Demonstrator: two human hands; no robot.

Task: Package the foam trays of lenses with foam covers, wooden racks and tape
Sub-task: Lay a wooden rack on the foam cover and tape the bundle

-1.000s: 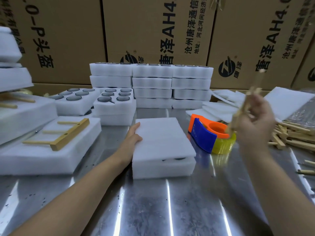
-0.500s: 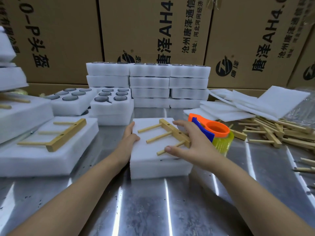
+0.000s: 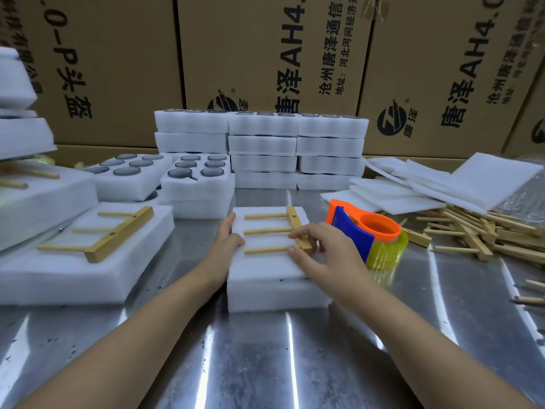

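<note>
Foam tray (image 3: 274, 293) with its foam cover (image 3: 265, 268) sits in the middle of the metal table (image 3: 265, 364). A wooden rack (image 3: 274, 230) lies flat on the cover. The right hand (image 3: 327, 252) pinches its crossbar, and the left hand (image 3: 227, 243) grips the tray's left edge. A tape dispenser (image 3: 371, 237) stands just to the right.

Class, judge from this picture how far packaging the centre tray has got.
Done: white foam cover lies on the centre foam tray. In hand: right hand sets the three-pegged wooden rack on it, left hand grips the tray's edge. Left: taping; the orange-and-blue tape dispenser sits untouched, open lens trays wait behind.
</note>
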